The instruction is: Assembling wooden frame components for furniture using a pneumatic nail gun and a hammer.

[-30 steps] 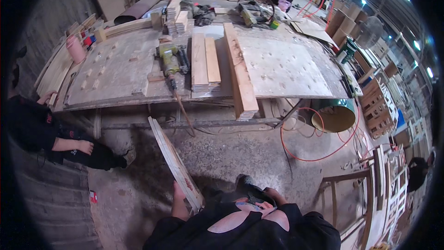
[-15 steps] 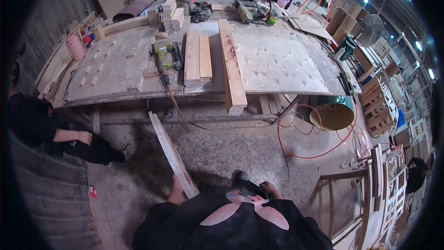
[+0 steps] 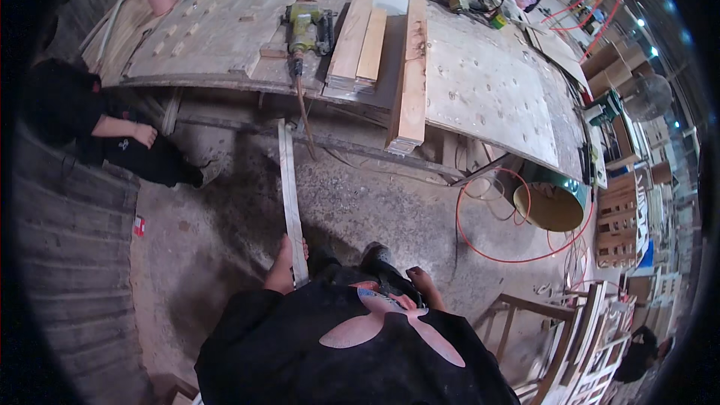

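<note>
My left hand (image 3: pixel 281 264) grips the near end of some long, pale wooden strips (image 3: pixel 289 187). They point away from me, with their far end close to the workbench's front edge. By my right thigh hangs my right hand (image 3: pixel 422 282), its fingers loosely curled and nothing visible in them. Ahead on the workbench (image 3: pixel 480 97) lies a thick stack of planks (image 3: pixel 409 79), jutting past the front edge. Two shorter plank stacks (image 3: pixel 358 45) sit left of it. Beside these is a green nail gun (image 3: pixel 304 30) with a hose hanging down.
At the left a person in dark clothes (image 3: pixel 67 116) is near the bench. A green drum (image 3: pixel 555 202) lies on its side under the bench's right end, with a red hose (image 3: pixel 469 232) looped on the floor. Wooden frames (image 3: pixel 574 337) stand at the lower right.
My view has turned, so the bench appears higher and tilted. The strips in my left hand have swung to a more upright line in the picture. My right hand still hangs at my side.
</note>
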Demonstrator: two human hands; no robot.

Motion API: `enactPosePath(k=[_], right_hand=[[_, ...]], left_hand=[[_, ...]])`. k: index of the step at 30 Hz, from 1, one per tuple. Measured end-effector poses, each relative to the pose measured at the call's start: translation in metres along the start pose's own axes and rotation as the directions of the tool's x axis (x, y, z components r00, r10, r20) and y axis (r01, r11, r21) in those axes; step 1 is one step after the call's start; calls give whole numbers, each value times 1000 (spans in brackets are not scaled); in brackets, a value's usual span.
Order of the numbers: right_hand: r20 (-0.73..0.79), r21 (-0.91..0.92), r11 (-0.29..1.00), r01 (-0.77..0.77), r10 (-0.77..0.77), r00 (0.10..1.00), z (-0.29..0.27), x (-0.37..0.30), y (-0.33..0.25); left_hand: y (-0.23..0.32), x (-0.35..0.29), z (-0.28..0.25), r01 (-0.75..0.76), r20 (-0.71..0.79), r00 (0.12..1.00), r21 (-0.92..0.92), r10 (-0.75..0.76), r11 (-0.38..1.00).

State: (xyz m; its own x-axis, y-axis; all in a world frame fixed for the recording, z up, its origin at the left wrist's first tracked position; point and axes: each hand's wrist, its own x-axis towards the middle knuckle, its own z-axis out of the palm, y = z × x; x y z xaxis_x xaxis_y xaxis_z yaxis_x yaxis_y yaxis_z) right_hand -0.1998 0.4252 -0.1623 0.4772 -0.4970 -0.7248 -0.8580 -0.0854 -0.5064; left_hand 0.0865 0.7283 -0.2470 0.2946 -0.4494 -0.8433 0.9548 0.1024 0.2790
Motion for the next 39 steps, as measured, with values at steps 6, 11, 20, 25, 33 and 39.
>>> enactPosePath(k=[6,11,20,25,33,39], right_hand=[[18,-151,989,3,0,1000,-3,22,57],[53,-112,991,78,-72,996,-20,26,62],[116,-69,997,39,-31,993,-52,30,26],[146,-96,982,166,-151,978,-112,73,173],[237,-260,863,433,-378,895,-347,119,227],[410,-343,706,619,-481,775,-365,195,108]], left_hand=[[-20,-3,25,-48,-3,999,110,48,993],[-40,9,17,0,24,1000,134,-3,991],[-58,-72,98,-213,-39,974,182,224,960],[-56,-118,150,-353,-82,922,220,377,910],[-166,-26,81,-9,-324,935,377,141,926],[-267,6,98,-65,-464,760,643,455,763]])
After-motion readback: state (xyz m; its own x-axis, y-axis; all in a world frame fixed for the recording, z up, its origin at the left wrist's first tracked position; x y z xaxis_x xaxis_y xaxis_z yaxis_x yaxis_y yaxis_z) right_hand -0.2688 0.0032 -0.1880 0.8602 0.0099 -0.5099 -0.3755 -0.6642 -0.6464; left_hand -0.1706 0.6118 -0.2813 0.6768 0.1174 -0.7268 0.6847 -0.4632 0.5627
